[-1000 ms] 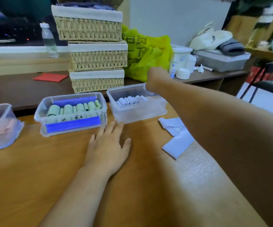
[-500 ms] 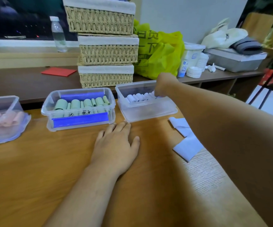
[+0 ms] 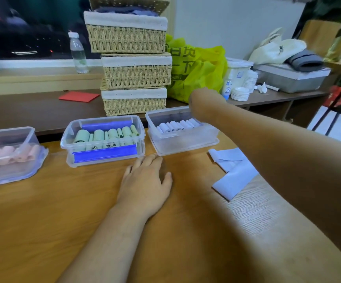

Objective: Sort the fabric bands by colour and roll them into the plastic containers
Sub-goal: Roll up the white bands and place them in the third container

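Three clear plastic containers stand in a row on the wooden table (image 3: pixel 42 221). The left container (image 3: pixel 12 172) holds pink rolls, the middle container (image 3: pixel 104 158) green rolls (image 3: pixel 104 134), the right container (image 3: pixel 183 144) white rolls (image 3: pixel 175 126). My left hand (image 3: pixel 145 184) lies flat on the table, fingers straight, just in front of the middle container. My right hand (image 3: pixel 201 105) reaches over the right container's far corner; its fingers point away and are hidden, so I cannot tell what they hold. A flat white fabric band (image 3: pixel 233 172) lies unrolled to the right.
Behind the containers, three wicker baskets (image 3: pixel 132 72) are stacked on a darker shelf. A water bottle (image 3: pixel 78 52), a red card (image 3: pixel 78 96), a yellow-green bag (image 3: pixel 198 70), stacked white dishes (image 3: pixel 240 93) and a grey bin (image 3: pixel 290 78) sit further back.
My right hand dipped to the white rolls, then rose slightly over the container's far corner. The left hand stayed flat. The view shifted a little.
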A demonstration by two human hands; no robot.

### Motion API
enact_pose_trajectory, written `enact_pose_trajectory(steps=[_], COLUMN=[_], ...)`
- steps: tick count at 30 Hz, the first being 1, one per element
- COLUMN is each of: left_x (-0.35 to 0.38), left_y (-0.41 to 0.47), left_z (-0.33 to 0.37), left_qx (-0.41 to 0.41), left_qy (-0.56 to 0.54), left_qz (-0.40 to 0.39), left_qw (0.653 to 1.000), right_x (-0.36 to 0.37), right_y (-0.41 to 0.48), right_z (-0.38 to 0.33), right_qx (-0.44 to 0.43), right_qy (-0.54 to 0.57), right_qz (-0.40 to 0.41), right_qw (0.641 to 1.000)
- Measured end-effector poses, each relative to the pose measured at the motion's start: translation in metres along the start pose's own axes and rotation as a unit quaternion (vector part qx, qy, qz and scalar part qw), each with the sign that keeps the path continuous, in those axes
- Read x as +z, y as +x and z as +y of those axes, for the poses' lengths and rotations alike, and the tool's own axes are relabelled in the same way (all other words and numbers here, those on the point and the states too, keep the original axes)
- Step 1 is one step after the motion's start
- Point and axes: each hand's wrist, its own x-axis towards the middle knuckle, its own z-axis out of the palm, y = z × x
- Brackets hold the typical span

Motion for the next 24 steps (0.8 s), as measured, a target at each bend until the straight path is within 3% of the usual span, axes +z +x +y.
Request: enact_pose_trajectory(steps=[6,12,17,21,24], left_x=[-0.007,-0.01,-0.016,-0.024,-0.037], left_y=[-0.011,-0.039,-0.082,-0.125,-0.156], left_z=[0.005,0.006,0.005,-0.006,-0.018], left_qx=[0.027,0.077,0.079,0.062,0.058], left_qy=[-0.02,-0.07,-0.097,-0.131,-0.151], left_qz=[0.013,0.049,0.059,0.074,0.082], left_qw=[0.999,0.993,0.99,0.987,0.984], right_x=[0.007,0.035,0.06,0.052,0.045], right_y=[-0.101,-0.241,-0.261,-0.26,-0.28], right_z=[0.022,0.016,0.006,0.006,-0.017], right_qx=[0.014,0.078,0.086,0.087,0.039], right_qy=[0.133,0.194,0.118,0.178,0.255], right_qz=[0.068,0.045,0.039,0.057,0.073], right_qw=[0.989,0.977,0.988,0.978,0.963])
